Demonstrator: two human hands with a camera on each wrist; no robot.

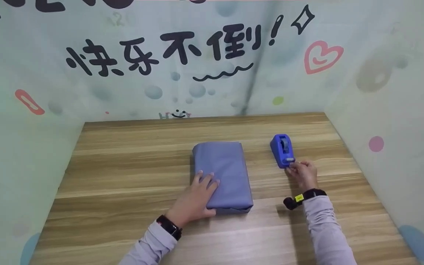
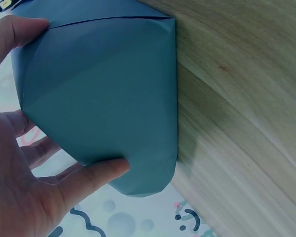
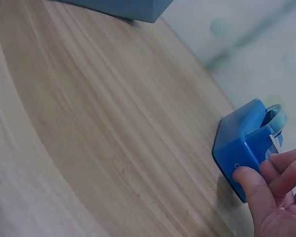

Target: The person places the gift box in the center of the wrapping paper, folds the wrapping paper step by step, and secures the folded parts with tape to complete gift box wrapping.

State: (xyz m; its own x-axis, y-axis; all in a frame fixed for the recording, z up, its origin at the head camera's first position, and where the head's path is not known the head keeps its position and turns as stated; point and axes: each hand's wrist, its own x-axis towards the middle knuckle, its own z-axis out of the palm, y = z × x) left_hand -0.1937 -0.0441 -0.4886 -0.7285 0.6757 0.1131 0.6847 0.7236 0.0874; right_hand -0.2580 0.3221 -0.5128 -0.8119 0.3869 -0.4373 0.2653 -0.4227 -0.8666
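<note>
A grey-blue wrapped package point(image 1: 223, 173) lies lengthwise on the table. My left hand point(image 1: 193, 200) rests on its near left part, fingers spread over the top and thumb at the near end. In the left wrist view, one fingertip point(image 2: 121, 167) presses the package's side, and the thumb touches by the folded end flap point(image 2: 103, 54). To the right stands a blue tape dispenser point(image 1: 282, 150) with a clear roll in it. My right hand point(image 1: 304, 175) is at its near end, fingertips pinching the clear tape point(image 3: 271, 150) by the serrated cutter, another finger against the dispenser's front.
The wood-grain table point(image 1: 131, 158) has printed wall sheets point(image 1: 212, 92) along its back and sides. Each wrist wears a black band, and the right band point(image 1: 304, 198) carries a small camera sticking out to the left.
</note>
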